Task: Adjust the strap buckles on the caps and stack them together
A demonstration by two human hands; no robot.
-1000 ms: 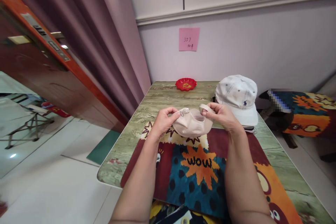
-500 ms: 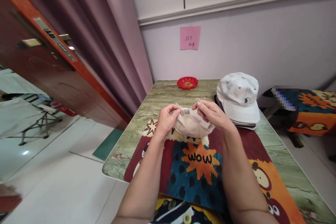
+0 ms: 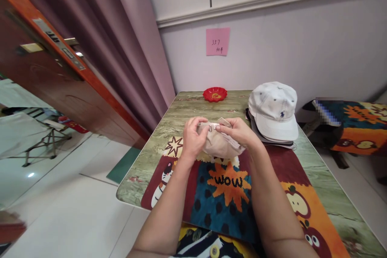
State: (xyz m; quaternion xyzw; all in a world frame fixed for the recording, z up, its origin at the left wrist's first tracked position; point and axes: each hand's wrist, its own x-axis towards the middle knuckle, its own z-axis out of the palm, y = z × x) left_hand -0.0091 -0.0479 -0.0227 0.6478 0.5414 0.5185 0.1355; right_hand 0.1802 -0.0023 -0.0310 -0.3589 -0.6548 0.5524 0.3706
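Note:
Between my hands is a beige cap (image 3: 222,146), held just above the patterned mat, its back strap and small metal buckle (image 3: 211,127) facing me. My left hand (image 3: 195,136) pinches the strap edge left of the buckle, thumb in front and fingers behind. With thumb and fingers closed, my right hand (image 3: 237,131) grips the strap at the buckle's right side; a short strap end sticks up above it. Part of the buckle is hidden by my right thumb. To the right, a white cap (image 3: 273,109) with a small dark blue emblem rests on top of other dark caps.
A red scalloped dish (image 3: 215,94) stands at the table's far edge. The colourful mat (image 3: 223,205) covers much of the wood-patterned table (image 3: 136,185). A pink note (image 3: 217,42) is on the wall. An open door (image 3: 69,76) and curtain are at the left.
My right hand has come down and left onto the buckle, where its thumb now presses. More of my left fingers curl over the cap's edge. The view has shifted slightly.

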